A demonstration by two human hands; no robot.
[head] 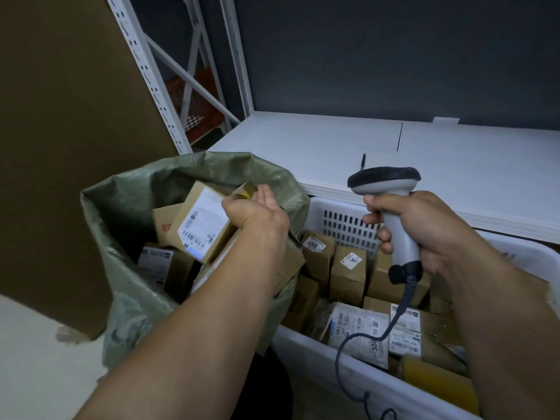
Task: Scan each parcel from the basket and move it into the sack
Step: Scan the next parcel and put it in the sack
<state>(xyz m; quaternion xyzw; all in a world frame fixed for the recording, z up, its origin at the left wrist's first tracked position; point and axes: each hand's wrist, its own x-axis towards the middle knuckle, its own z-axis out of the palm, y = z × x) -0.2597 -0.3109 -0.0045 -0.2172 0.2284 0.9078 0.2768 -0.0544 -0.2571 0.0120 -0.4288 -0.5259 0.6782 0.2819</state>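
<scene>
A green woven sack [127, 207] stands open at the left with several cardboard parcels inside. My left hand [256, 212] hovers over its mouth, fingers fairly straight, its thumb side touching the edge of a tilted labelled parcel [200, 224] that lies on the others in the sack. My right hand [424, 225] grips the handle of a grey barcode scanner [391, 189] above the white plastic basket [342, 219]. Its cable hangs down into the basket. Several labelled parcels [348, 268] and a padded bag [360, 331] lie in the basket.
A white shelf board [333, 147] runs behind the basket with a small black pen [363, 161] on it. A large brown cardboard sheet [60, 147] leans at the left. White metal racking [151, 86] and an orange crate [197, 104] stand behind.
</scene>
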